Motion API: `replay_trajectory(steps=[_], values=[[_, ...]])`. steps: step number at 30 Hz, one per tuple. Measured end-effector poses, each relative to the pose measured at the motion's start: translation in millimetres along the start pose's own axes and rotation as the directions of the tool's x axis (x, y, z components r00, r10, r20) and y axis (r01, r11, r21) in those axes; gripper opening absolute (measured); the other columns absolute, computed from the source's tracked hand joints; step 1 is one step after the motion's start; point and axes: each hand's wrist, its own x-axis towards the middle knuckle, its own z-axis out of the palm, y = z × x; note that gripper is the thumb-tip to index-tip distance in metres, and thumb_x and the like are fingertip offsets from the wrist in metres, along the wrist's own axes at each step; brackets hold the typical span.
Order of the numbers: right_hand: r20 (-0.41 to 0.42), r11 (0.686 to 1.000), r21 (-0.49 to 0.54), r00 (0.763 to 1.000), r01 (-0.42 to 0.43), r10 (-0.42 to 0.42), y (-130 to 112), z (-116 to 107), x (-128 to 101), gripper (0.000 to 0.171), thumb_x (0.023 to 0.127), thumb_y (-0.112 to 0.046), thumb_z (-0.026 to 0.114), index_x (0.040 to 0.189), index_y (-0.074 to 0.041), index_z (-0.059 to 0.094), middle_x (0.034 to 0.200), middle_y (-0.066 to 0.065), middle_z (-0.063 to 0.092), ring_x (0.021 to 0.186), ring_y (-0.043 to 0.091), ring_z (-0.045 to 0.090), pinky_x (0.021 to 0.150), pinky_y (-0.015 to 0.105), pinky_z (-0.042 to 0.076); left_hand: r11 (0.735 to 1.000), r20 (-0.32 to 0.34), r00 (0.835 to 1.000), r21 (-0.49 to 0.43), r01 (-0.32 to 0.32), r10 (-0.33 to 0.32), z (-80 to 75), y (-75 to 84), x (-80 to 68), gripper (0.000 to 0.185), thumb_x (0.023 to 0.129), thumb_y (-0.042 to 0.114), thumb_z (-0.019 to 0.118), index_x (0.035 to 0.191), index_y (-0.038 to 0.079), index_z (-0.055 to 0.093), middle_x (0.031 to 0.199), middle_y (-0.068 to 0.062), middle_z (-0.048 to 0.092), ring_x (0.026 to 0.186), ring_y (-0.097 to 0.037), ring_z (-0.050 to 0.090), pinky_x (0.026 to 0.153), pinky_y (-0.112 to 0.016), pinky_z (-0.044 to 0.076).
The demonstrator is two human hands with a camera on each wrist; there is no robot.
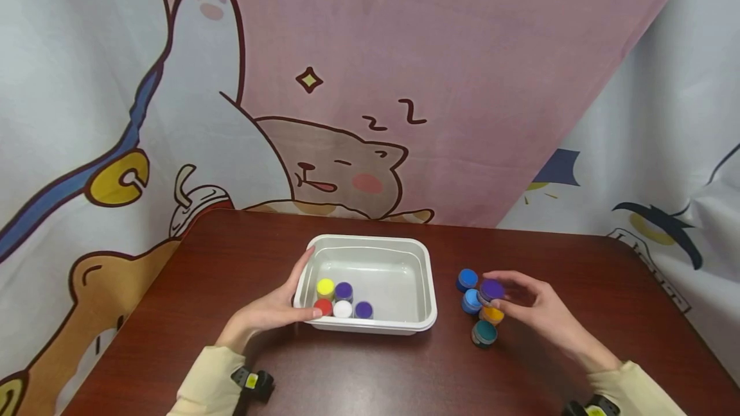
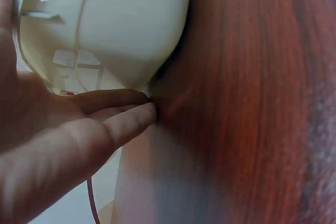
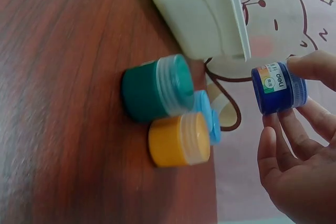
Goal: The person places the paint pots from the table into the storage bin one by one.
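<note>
- Starting at the left, the left hand [image 1: 272, 310] rests against the near-left corner of the white tray [image 1: 424, 287], fingers straight along its wall and thumb by the rim; the left wrist view shows fingertips [image 2: 131, 121] touching the tray's base [image 2: 131, 24] where it meets the desk [image 2: 247, 98].
- Inside the tray, five little paint pots huddle in the near-left corner: yellow [image 1: 325, 287], purple [image 1: 343, 291], red [image 1: 322, 306], white [image 1: 343, 309] and another purple [image 1: 363, 309].
- Right of the tray, on the dark wooden desk [image 1: 358, 371], loose pots cluster close together: a blue one [image 1: 467, 279], a lighter blue one [image 1: 471, 301], an orange one [image 1: 493, 315] and a teal one [image 1: 484, 333].
- Over that cluster, the right hand [image 1: 534, 313] pinches a dark purple-blue pot [image 1: 491, 289] between thumb and fingertips, lifted clear of the desk; the right wrist view shows the pot [image 3: 278, 87] in the fingers [image 3: 310, 66], well apart from the tray [image 3: 199, 14].
</note>
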Motion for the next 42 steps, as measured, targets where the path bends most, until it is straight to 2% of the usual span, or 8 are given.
replay_trajectory(steps=[7, 15, 23, 28, 36, 42], values=[[0.009, 1.000, 0.005, 1.000, 0.015, -0.015, -13, 8, 10, 0.038, 0.087, -0.002, 0.070, 0.124, -0.003, 0.061, 0.118, 0.014, 0.063, 0.097, 0.013, 0.063, 0.082, 0.021, 0.050, 1.000, -0.003, 1.000, 0.014, -0.004, 0.005, -0.3, -1.2, -1.2, 0.112, 0.081, 0.036, 0.075, 0.154, 0.029, -0.010, 0.155, -0.022, -0.004, 0.140, -0.042, 0.005, 0.105, -0.068, 0.013], [0.048, 0.999, 0.038, 0.999, -0.017, 0.015, -29, 18, 22, 0.037, 0.089, -0.009, 0.070, 0.125, -0.008, 0.062, 0.118, 0.007, 0.063, 0.098, 0.019, 0.062, 0.082, 0.027, 0.052, 1.000, -0.005, 1.000, 0.008, -0.015, 0.015, -0.4, -1.2, -1.9, 0.112, 0.081, 0.035, 0.075, 0.154, 0.028, -0.010, 0.156, -0.021, -0.004, 0.140, -0.042, 0.005, 0.105, -0.069, 0.013], [0.095, 0.995, 0.095, 0.995, 0.000, -0.009, -40, 35, 38, 0.037, 0.088, -0.009, 0.071, 0.123, -0.012, 0.064, 0.117, 0.004, 0.064, 0.096, 0.026, 0.060, 0.080, 0.031, 0.051, 1.000, 0.002, 1.000, -0.009, -0.017, 0.017, -0.2, -1.7, -1.8, 0.112, 0.082, 0.034, 0.075, 0.154, 0.027, -0.010, 0.155, -0.021, -0.004, 0.140, -0.042, 0.005, 0.105, -0.068, 0.014], [0.100, 0.990, 0.138, 0.995, -0.024, 0.010, -47, 48, 47, 0.039, 0.085, -0.010, 0.074, 0.123, -0.009, 0.064, 0.111, 0.006, 0.066, 0.093, 0.027, 0.059, 0.078, 0.032, 0.051, 1.000, 0.003, 1.000, -0.011, -0.014, 0.014, -0.2, -1.2, -1.5, 0.112, 0.082, 0.034, 0.075, 0.154, 0.027, -0.010, 0.155, -0.021, -0.004, 0.140, -0.041, 0.004, 0.105, -0.068, 0.012], [0.165, 0.980, 0.196, 0.986, 0.006, -0.039, -51, 71, 61, 0.037, 0.086, -0.006, 0.072, 0.122, -0.004, 0.064, 0.107, 0.010, 0.066, 0.088, 0.024, 0.063, 0.076, 0.030, 0.053, 1.000, -0.007, 1.000, 0.008, 0.003, -0.003, -0.5, 0.1, -1.4, 0.112, 0.081, 0.036, 0.075, 0.154, 0.027, -0.010, 0.156, -0.021, -0.005, 0.141, -0.041, 0.003, 0.106, -0.068, 0.011], [0.217, 0.973, 0.230, 0.975, 0.002, -0.054, -55, 90, 71, 0.038, 0.085, -0.004, 0.072, 0.121, 0.001, 0.063, 0.107, 0.013, 0.066, 0.085, 0.025, 0.062, 0.074, 0.030, 0.053, 1.000, -0.002, 1.000, 0.010, 0.000, 0.000, 0.0, 0.4, 0.2, 0.111, 0.082, 0.035, 0.075, 0.154, 0.027, -0.010, 0.156, -0.021, -0.006, 0.141, -0.041, 0.003, 0.106, -0.068, 0.012]])
